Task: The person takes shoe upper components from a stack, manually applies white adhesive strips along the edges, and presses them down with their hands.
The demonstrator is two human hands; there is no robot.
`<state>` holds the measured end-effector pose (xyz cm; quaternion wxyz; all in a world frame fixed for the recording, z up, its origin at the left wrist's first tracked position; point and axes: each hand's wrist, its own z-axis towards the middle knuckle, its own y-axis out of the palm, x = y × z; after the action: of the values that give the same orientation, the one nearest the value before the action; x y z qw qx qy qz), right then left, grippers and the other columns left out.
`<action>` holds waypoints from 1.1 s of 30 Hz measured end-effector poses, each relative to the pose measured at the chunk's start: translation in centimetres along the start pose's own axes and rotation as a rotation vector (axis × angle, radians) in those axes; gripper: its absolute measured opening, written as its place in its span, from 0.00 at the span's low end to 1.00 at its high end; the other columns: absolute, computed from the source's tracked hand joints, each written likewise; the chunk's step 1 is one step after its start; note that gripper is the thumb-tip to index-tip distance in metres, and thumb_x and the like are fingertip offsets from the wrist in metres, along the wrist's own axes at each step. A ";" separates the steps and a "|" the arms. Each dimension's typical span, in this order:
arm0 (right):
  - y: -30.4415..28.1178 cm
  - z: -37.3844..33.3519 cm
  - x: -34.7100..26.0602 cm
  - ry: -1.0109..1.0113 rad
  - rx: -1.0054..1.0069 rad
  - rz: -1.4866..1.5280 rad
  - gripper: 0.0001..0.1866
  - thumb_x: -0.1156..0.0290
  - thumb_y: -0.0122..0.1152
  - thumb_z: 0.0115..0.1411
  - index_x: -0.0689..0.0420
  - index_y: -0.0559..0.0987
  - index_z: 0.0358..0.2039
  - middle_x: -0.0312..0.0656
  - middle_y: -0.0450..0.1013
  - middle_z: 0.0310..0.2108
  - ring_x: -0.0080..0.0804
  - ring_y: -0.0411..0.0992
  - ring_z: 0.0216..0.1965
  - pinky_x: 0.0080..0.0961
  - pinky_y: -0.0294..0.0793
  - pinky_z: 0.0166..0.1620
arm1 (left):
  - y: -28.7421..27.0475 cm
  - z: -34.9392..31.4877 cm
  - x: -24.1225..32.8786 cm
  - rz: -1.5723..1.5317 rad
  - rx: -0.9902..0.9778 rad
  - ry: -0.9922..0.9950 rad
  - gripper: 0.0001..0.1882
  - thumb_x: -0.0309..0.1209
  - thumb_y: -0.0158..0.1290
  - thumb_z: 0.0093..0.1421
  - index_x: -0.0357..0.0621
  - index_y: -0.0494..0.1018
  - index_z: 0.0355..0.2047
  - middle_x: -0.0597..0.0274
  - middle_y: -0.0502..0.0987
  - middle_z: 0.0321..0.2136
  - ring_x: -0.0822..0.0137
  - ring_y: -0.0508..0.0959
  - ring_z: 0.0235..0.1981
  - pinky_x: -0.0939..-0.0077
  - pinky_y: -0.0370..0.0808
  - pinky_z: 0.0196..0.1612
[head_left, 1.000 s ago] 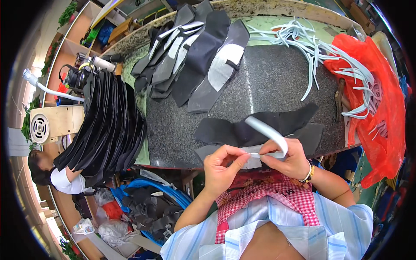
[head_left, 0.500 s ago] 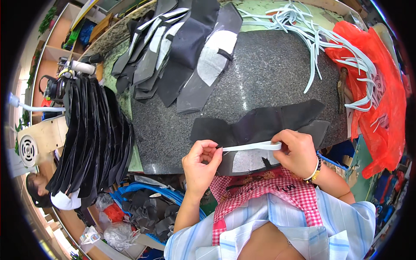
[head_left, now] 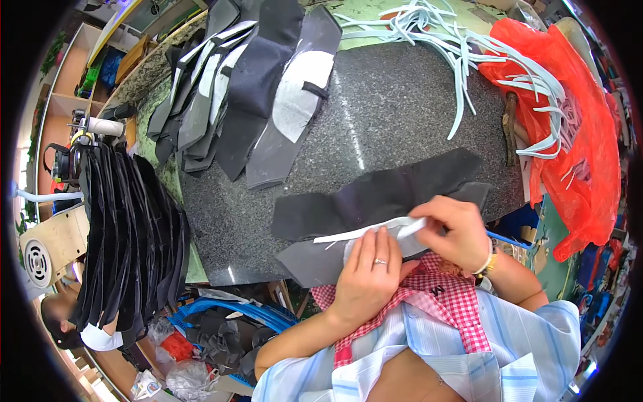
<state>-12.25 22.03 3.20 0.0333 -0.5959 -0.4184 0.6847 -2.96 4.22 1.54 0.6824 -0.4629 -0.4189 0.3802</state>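
Note:
A black fabric piece (head_left: 338,211) lies across the near edge of the dark speckled table, its grey lower layer (head_left: 311,262) showing beneath. Along the seam between the two runs a white strip (head_left: 348,232). My left hand (head_left: 368,275), a ring on one finger, presses with outstretched fingers on the grey layer just below this strip. The strip's right end is bent back in a loop, pinched between the thumb and fingers of my right hand (head_left: 459,231). My left hand covers much of the pale patch on the grey layer.
Similar black and grey pieces (head_left: 258,94) are stacked at the far left of the table (head_left: 395,100). Loose pale strips (head_left: 462,60) trail from a red plastic bag (head_left: 569,194) on the right, beside a short stick (head_left: 510,127). Black pieces (head_left: 134,234) hang at left; a blue basket (head_left: 234,305) holds scraps.
My left hand has let go of the strip's left end and moved right, its fingers now flat on the piece. The strip lies lower along the seam; my right hand still pinches it.

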 end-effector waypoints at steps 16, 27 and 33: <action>-2.1 -0.3 2.6 0.225 0.202 0.055 0.12 0.75 0.71 0.53 0.61 0.80 0.39 0.39 0.76 0.25 0.23 0.77 0.26 0.20 0.77 0.29 | -0.1 1.3 0.9 0.097 -0.115 0.006 0.41 0.57 0.61 0.48 0.41 0.74 0.57 0.56 0.75 0.37 0.58 0.73 0.38 0.59 0.73 0.50; -5.2 1.6 4.8 0.240 -0.066 -0.096 0.25 0.62 0.76 0.47 0.57 0.75 0.42 0.37 0.70 0.19 0.32 0.70 0.19 0.30 0.68 0.26 | 0.7 7.7 -0.4 -0.113 -0.003 -0.227 0.35 0.30 0.69 0.44 0.40 0.68 0.53 0.49 0.72 0.51 0.50 0.70 0.56 0.49 0.59 0.65; -4.6 -3.1 6.8 -0.305 -0.017 -0.274 0.25 0.76 0.64 0.55 0.59 0.75 0.56 0.45 0.69 0.41 0.41 0.69 0.40 0.31 0.72 0.44 | 1.0 8.2 -1.7 -0.500 -0.186 -0.362 0.37 0.30 0.70 0.44 0.41 0.70 0.55 0.49 0.80 0.31 0.46 0.79 0.40 0.57 0.70 0.52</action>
<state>-13.63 30.34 0.83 0.0574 -0.4231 -0.5016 0.7524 -11.32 5.51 2.04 0.6237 -0.3311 -0.6672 0.2370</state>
